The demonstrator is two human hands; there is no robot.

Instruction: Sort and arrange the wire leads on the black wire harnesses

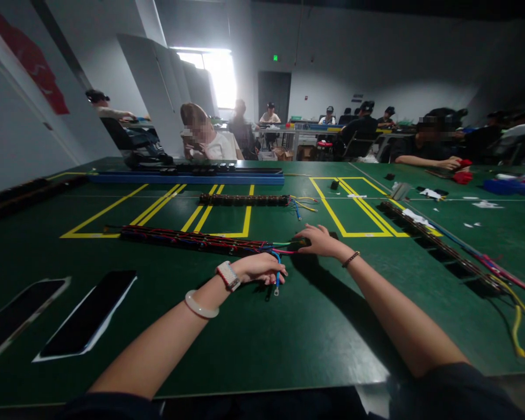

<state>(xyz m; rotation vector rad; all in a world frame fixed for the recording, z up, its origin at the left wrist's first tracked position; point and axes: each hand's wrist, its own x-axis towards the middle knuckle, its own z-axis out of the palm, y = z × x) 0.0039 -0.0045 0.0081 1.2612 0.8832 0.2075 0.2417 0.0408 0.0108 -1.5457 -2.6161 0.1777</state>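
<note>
A long black wiring assembly [188, 240] with red and blue wires lies across the table in front of me. At its right end, my left hand [260, 269] has its fingers curled around a blue cable [277, 273], whose metal ring terminal [276, 291] hangs below them. Just to the right, my right hand [321, 241] reaches over the ends of a green cable [282, 244] and a pink-red cable [286, 252]. Its bent fingers close on these cable ends, and the fingertips partly hide them.
Beyond lies a shorter wired bar [245, 200], with a blue rail [184, 178] behind it. Another wired bar [441, 245] with yellow cables lies on the right. Two dark flat phone-like panels [90, 315] are at left. Yellow tape [153, 235] marks the table. People sit opposite.
</note>
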